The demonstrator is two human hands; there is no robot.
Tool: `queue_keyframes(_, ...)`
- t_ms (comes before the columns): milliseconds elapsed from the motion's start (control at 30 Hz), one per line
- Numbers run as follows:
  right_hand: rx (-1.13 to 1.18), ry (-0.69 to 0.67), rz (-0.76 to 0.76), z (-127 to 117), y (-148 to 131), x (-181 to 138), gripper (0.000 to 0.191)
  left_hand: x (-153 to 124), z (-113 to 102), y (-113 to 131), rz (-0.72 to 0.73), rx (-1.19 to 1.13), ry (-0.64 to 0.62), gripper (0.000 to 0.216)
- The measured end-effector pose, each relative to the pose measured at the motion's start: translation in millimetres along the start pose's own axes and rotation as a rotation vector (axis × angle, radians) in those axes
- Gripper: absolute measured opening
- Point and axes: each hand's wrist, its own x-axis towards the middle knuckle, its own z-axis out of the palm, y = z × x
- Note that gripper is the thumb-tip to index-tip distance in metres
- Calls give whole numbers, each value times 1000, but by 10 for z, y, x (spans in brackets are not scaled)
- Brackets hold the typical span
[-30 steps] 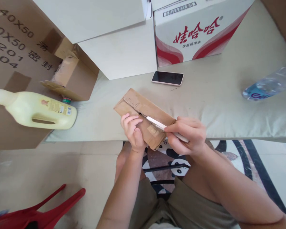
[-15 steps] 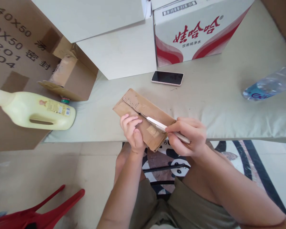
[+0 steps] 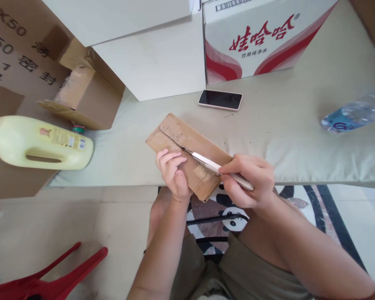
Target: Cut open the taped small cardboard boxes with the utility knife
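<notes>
A small brown cardboard box (image 3: pixel 192 135) is tilted over the near edge of the covered surface. My left hand (image 3: pixel 172 173) grips its near side, with the fingers bent over the top face. In my right hand (image 3: pixel 250 179) is a slim white utility knife (image 3: pixel 208 162), held between thumb and fingers. Its tip rests at the torn, ragged seam that runs lengthwise along the top face. The blade itself is hard to make out. A patch of tape lies on the box near the knife. The far underside of the box is hidden.
Beyond the box lies a phone (image 3: pixel 220 100), before white cartons (image 3: pixel 162 62) and a red-and-white carton (image 3: pixel 253 46). To the left are a pale yellow jug (image 3: pixel 54 141) and an open cardboard box (image 3: pixel 96 100); to the right, a plastic bottle (image 3: pixel 351 116). A red chair (image 3: pixel 65 275) stands lower left.
The view has shifted slightly, so the jug and boxes at left sit further left. Both hands keep their hold; the knife tip stays at the seam, with its handle end slightly further right.
</notes>
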Motion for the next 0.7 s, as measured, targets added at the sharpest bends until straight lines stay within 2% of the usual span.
queue_keyframes(333, 0, 4, -10, 11, -3, -7, 19, 5, -30, 5, 14, 13, -36, 39)
queue_keyframes(700, -26, 23, -14, 5, -12, 17, 16, 7, -10, 8, 8, -21, -11, 37)
